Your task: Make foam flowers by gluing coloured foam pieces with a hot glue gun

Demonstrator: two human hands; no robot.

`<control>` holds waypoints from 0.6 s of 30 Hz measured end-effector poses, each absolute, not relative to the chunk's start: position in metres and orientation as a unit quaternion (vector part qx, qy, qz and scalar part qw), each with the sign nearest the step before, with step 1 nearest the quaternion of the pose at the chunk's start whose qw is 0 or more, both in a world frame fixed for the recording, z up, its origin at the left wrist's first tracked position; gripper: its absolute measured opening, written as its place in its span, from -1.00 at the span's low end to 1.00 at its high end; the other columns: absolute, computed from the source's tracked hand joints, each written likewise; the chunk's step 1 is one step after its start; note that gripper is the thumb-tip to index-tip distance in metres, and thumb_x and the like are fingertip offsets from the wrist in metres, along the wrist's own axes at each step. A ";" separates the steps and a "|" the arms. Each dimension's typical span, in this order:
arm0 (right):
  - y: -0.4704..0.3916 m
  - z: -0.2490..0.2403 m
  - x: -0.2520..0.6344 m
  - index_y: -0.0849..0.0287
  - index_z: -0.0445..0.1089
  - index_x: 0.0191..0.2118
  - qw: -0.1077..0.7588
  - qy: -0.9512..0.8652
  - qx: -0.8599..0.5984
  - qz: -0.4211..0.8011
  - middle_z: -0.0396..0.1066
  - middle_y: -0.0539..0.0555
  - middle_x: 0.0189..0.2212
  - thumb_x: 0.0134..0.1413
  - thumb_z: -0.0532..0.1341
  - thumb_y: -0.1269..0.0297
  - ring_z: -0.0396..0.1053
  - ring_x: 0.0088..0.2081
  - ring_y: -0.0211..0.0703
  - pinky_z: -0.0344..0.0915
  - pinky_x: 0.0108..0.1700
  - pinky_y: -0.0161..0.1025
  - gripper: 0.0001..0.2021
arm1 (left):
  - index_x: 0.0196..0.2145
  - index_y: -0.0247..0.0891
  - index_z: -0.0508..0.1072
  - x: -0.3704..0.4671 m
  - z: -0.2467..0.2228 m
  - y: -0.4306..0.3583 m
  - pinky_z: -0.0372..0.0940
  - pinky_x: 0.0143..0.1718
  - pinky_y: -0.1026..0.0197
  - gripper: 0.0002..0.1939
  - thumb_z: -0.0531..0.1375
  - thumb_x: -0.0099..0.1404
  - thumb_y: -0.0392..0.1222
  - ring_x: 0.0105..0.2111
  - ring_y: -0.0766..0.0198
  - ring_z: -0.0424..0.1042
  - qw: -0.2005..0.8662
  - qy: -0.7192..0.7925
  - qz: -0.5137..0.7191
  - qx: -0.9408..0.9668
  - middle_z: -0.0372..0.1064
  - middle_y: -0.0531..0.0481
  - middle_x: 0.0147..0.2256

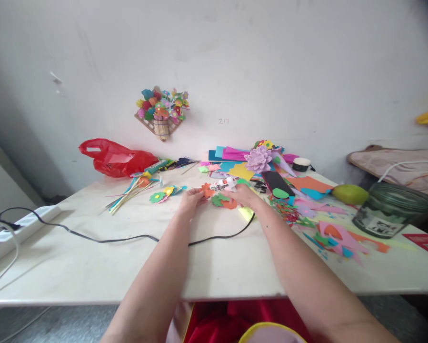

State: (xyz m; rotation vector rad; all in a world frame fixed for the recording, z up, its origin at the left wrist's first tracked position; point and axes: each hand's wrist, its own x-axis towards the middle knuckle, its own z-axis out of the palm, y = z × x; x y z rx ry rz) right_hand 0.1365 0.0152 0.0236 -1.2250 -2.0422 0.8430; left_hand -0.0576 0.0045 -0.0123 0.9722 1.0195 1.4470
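Note:
Above the middle of the table, my left hand point(193, 199) pinches an orange flower cutout point(207, 190) at its edge. My right hand point(245, 195) is closed around a white hot glue gun point(223, 184), whose nozzle points left at the orange flower. Whether the nozzle touches the flower I cannot tell. Just below the glue gun lie a green flower cutout point(219, 200) and another orange cutout point(230, 204), partly covered by my right hand. A yellow piece point(247, 213) is beneath that hand. To the left rest layered flowers, one of them green point(157, 196).
A black cord point(110, 239) crosses the table from the power strip point(28, 228) toward my right hand. A red plastic bag point(119, 159) and thin strips point(126, 195) lie at left. Coloured sheets point(231, 153), scraps point(338, 236) and a green glass jar point(387, 209) occupy the right.

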 end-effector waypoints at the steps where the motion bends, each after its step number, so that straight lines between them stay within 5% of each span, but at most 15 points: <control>1: 0.015 0.024 0.136 0.24 0.36 -0.42 0.303 -0.771 -0.462 0.316 0.24 -0.03 -0.68 -0.16 0.13 -0.04 0.07 -0.75 -0.42 0.03 -0.76 -0.45 -0.62 | -0.46 -0.38 0.36 -0.057 -0.012 0.004 0.32 -0.41 0.26 -0.87 0.23 -0.04 -0.34 -0.49 0.31 0.40 0.531 0.428 0.606 0.410 0.41 -0.06 -0.50; 18: 0.011 0.028 0.137 0.24 0.36 -0.44 0.308 -0.771 -0.469 0.301 0.18 -0.07 -0.73 -0.18 0.16 0.01 0.07 -0.73 -0.41 0.01 -0.72 -0.46 -0.66 | -0.47 -0.38 0.35 -0.057 -0.013 0.005 0.32 -0.40 0.24 -0.91 0.19 -0.01 -0.37 -0.49 0.30 0.41 0.532 0.427 0.611 0.401 0.41 -0.06 -0.49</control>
